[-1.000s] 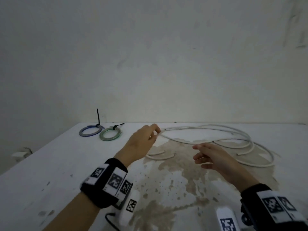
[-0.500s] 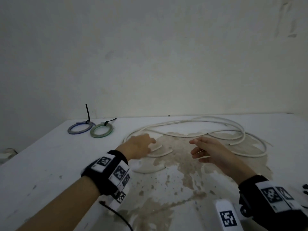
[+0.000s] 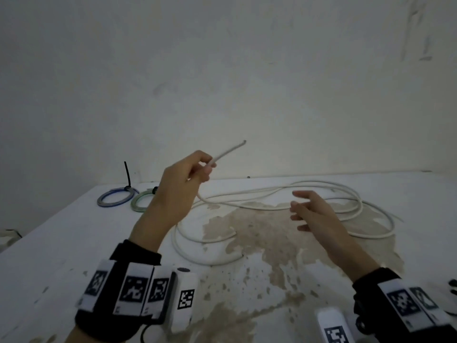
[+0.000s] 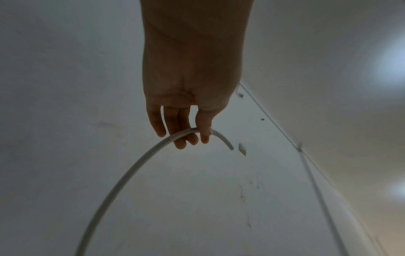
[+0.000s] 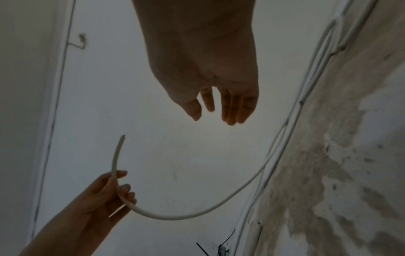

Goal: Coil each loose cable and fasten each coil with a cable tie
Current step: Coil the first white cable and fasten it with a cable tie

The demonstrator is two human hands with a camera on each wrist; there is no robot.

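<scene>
The fingers (image 4: 175, 124) of the left hand (image 3: 184, 180) were curled, with the thumb pressed against them, pinching a long white round cable (image 3: 272, 206) a little way back from its cut end, and that short free end stuck up and to the right above the knuckles. From the grip the cable dropped in a curve down to a white table top (image 3: 61, 243) and ran on into several loose, wide loops that lay across a large brownish stain (image 3: 259, 233) in the middle of the surface. The left hand was raised well above the table. The right hand (image 3: 314, 214) hovered over the loops to the right, its fingers (image 5: 232, 110) nearly straight and slightly spread, holding nothing and, as far as the views showed, touching no part of the cable. At the far left of the table lay a small blue coiled cable (image 3: 115, 198) bound with a black cable tie (image 3: 128, 177) whose tail stood upright, and just beside it a small green coiled cable (image 3: 141, 201), partly hidden behind the left wrist, with a dark tie on it. Both wrists wore black bands (image 3: 118, 305) carrying square black-and-white markers. A plain pale wall (image 3: 222, 82) rose behind the table.
</scene>
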